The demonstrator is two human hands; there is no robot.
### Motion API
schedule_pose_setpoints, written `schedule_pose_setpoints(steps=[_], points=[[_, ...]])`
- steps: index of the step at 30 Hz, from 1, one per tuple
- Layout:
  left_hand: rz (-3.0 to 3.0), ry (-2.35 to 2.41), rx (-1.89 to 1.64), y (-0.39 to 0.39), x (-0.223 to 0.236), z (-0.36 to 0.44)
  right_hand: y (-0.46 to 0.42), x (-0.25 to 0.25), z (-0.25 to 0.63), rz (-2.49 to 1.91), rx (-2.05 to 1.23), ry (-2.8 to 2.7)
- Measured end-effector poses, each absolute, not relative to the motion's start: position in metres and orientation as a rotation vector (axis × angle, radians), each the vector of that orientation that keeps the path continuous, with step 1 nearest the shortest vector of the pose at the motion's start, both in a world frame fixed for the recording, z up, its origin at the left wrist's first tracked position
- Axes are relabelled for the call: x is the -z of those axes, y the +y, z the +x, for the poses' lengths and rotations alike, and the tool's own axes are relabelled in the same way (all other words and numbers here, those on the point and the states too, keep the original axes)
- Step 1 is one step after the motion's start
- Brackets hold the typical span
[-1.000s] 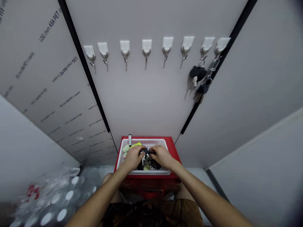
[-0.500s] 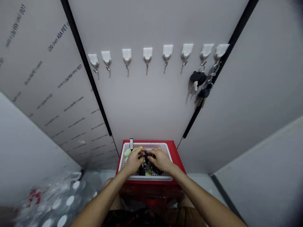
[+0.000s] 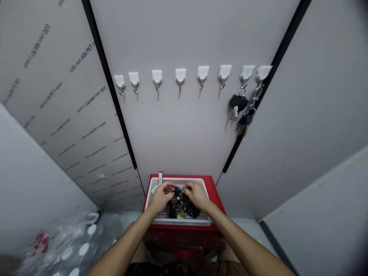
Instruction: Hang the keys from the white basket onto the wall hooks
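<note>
A white plastic basket holds a dark pile of keys with key rings and black key heads. Over the pile, my left hand has its thumb and fingers closed on a bunch of keys with a metal ring and black parts. On the other side of that bunch, my right hand pinches at the ring with thumb and fingertips. The fingers partly hide where they grip. A pale green checkered item lies by the basket's left wall, close to my left hand.
The basket stands on a red surface. A small white remote-like object leans on its back rim. Several white hooks line the wall; key bunches hang from the two rightmost. Plastic-wrapped bottles stand on the floor at left.
The view has tilted up, so the hooks and basket appear lower. My hands have moved slightly apart over the pile, showing more of the keys and ring between them.
</note>
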State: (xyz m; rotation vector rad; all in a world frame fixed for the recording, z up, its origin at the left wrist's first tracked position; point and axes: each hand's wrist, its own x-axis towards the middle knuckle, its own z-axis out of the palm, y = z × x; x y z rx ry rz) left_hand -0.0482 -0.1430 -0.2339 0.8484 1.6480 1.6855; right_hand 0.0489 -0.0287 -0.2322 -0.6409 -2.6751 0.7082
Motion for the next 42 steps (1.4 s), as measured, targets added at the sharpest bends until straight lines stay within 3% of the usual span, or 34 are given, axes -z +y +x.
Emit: schedule_pose_setpoints(steps=[8, 19, 26, 33, 42], points=[[0.95, 1.538, -1.646, -0.149, 0.226, -0.045, -0.038, 0.23, 0.038, -0.652, -0.758, -2.705], [0.946, 1.698, -1.83, -0.13, 0.215, -0.048, -0.015, 0.171, 0.048, -0.47, -1.401, -2.285], [0.987, 1.518, -1.718, -0.109, 0.19, -0.031, -0.022, 0.16, 0.054, -0.49, -1.194, -2.279], [1.03, 1.371, -1.775, -0.102, 0.172, -0.024, -0.02, 0.147, 0.056, -0.525, -1.634, -1.959], [1.117, 1.359, -1.811, -0.07, 0.095, -0.016, 0.009, 0.065, 0.062, -0.401, -1.345, -1.738]])
